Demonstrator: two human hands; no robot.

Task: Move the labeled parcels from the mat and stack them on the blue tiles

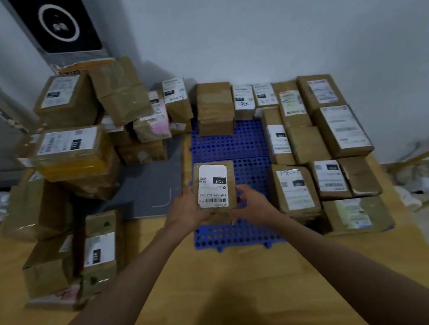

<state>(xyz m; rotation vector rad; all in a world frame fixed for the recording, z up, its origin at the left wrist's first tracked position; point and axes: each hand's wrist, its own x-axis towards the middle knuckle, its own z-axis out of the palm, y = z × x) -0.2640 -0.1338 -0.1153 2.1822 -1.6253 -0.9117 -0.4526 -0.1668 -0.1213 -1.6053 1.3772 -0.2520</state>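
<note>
I hold a small brown parcel [214, 187] with a white "15H" label facing up, above the near left part of the blue perforated tiles [229, 146]. My left hand [185, 210] grips its left edge and my right hand [252, 203] grips its right lower corner. Several labeled parcels [322, 130] lie in rows on the right side of the tiles, and a short stack [214, 108] stands at their far edge. On the left, a heap of brown parcels [76, 151] covers most of the grey mat [145, 191].
The wooden table [225, 284] extends toward me, with more boxes [72, 259] at its left edge. A white wall rises behind the tiles. A black panel [58, 21] leans in the far left corner. Yellow rails [427, 154] stand off the table's right side.
</note>
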